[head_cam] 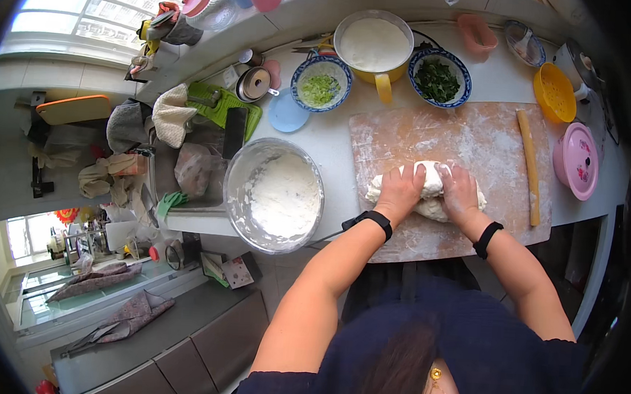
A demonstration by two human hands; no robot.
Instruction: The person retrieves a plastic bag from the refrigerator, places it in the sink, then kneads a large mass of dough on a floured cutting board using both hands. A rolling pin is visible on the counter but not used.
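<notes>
A lump of pale dough [431, 181] lies on the floured wooden board [492, 137], with a fold across its middle. My left hand [401, 190] grips its left part, thumb toward the centre and fingers over the top. On the other side my right hand [461, 192] holds the dough, its fingers curled over the far edge. Parts of the dough are hidden under both palms. A wooden rolling pin [528, 166] rests along the board's right side, apart from my hands. Left of the board stands a large metal bowl [229, 192] with white flour [286, 195] in it.
Behind the board are a bowl of chopped light greens [320, 90], a yellow-handled pot [384, 87] with white contents, and a bowl of dark leafy greens [436, 81]. A pink lidded pot [576, 161] and yellow colander [555, 92] stand right. The sink [160, 171] is far left.
</notes>
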